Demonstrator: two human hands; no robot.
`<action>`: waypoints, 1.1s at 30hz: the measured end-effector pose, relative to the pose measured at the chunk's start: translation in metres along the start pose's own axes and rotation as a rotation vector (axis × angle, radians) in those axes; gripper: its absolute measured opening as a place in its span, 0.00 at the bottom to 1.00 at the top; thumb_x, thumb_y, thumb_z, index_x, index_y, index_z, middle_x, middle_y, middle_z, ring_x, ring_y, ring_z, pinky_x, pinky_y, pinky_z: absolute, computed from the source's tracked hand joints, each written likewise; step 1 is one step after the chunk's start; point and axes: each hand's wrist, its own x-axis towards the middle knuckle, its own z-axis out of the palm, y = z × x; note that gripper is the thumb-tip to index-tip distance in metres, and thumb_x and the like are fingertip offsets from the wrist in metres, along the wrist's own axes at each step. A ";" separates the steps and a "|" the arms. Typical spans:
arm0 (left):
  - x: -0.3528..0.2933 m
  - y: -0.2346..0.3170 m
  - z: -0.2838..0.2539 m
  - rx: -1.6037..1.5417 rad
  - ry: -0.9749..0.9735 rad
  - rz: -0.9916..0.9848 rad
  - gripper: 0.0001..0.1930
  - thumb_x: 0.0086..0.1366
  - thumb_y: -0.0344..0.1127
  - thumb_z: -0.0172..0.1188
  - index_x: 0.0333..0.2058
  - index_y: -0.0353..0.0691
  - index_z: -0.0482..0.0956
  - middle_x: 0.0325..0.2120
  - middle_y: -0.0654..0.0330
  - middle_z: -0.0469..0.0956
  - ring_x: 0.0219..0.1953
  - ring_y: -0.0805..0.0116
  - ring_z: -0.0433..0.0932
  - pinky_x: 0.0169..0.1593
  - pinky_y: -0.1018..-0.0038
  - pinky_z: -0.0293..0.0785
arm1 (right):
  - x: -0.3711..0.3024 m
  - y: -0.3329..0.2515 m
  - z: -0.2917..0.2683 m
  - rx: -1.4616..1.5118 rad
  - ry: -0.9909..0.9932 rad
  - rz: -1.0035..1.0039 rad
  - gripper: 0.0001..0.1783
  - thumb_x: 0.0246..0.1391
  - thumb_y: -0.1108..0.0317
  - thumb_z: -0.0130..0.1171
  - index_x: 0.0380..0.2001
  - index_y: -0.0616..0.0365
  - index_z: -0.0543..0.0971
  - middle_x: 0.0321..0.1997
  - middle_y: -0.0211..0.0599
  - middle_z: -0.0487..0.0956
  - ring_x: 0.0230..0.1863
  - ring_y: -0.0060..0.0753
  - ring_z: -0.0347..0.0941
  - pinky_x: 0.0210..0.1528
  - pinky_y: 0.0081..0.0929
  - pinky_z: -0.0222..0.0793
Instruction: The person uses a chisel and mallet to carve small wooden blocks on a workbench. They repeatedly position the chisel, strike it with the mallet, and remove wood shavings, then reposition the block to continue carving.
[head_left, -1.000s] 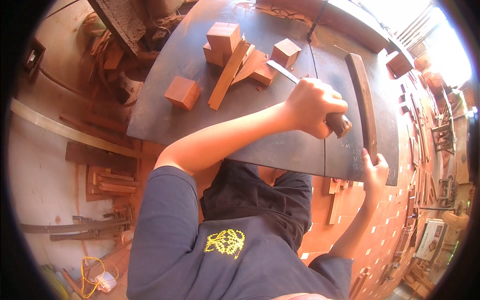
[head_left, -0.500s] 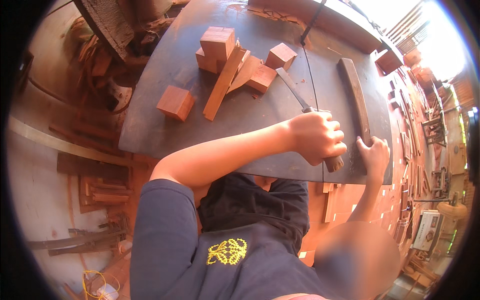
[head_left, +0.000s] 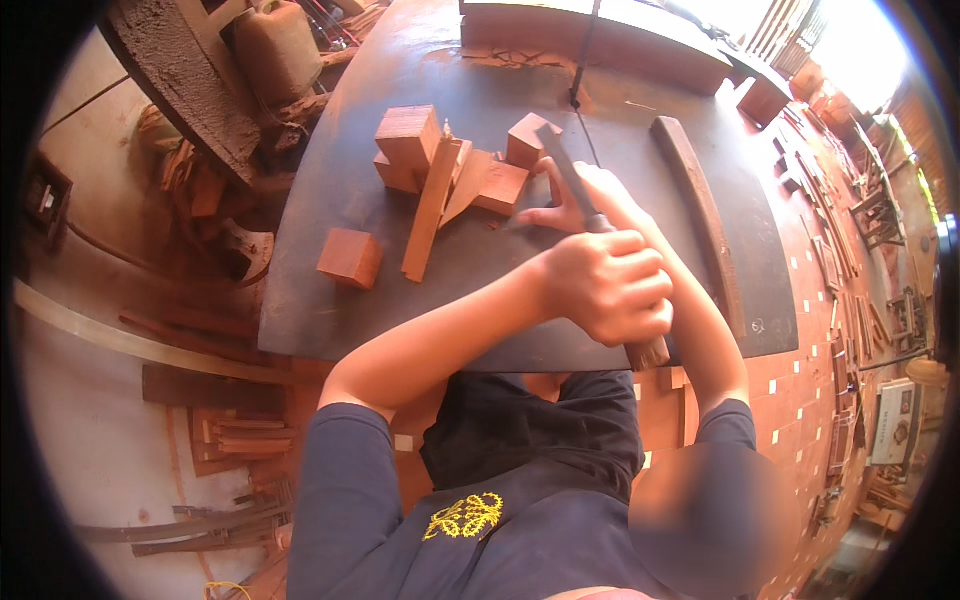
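My left hand (head_left: 610,287) is closed round the wooden handle of a chisel (head_left: 567,167), its flat steel blade pointing up and away. Beyond it, partly covered by the blade, my right hand (head_left: 568,200) reaches in with thumb and fingers apart, holding nothing. Nearest to its fingertips lies a reddish wooden block (head_left: 499,187). Another small block (head_left: 527,138) sits just behind. Left of these, a thin wooden strip (head_left: 428,222) leans by a flat tapered piece (head_left: 467,188) and a stacked block (head_left: 407,138). A lone cube (head_left: 350,258) rests farther left.
All this stands on a dark worktop (head_left: 480,300) with a narrow slot. A long dark wooden bar (head_left: 697,205) lies on the right. A wide timber (head_left: 600,45) spans the far side. A beige jerrycan (head_left: 277,55) stands at far left, and tiled floor (head_left: 790,420) shows at right.
My right hand has left the dark bar's near end and swung left and away to the blocks. My left hand keeps the chisel, its blade now tilted more steeply. The view has shifted slightly.
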 end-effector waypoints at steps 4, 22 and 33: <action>0.003 0.010 0.011 -0.023 0.039 0.051 0.09 0.45 0.38 0.62 0.22 0.46 0.71 0.20 0.68 0.68 0.24 0.71 0.73 0.28 0.74 0.68 | 0.008 -0.005 0.025 -0.172 0.209 -0.079 0.47 0.45 0.38 0.73 0.60 0.60 0.73 0.31 0.46 0.81 0.31 0.45 0.79 0.37 0.38 0.74; -0.018 0.037 0.031 -0.137 -0.224 -0.094 0.10 0.46 0.42 0.61 0.21 0.47 0.69 0.20 0.67 0.69 0.24 0.70 0.72 0.27 0.74 0.66 | -0.052 0.044 -0.072 -0.016 -0.269 0.090 0.35 0.36 0.52 0.80 0.46 0.58 0.80 0.23 0.35 0.72 0.26 0.32 0.70 0.31 0.32 0.68; -0.011 0.056 0.037 -0.198 -0.197 -0.076 0.12 0.39 0.39 0.61 0.21 0.44 0.68 0.18 0.68 0.65 0.20 0.73 0.68 0.24 0.76 0.61 | -0.034 0.055 -0.037 0.165 -0.023 -0.186 0.10 0.54 0.65 0.69 0.39 0.55 0.83 0.33 0.32 0.75 0.35 0.28 0.70 0.37 0.28 0.70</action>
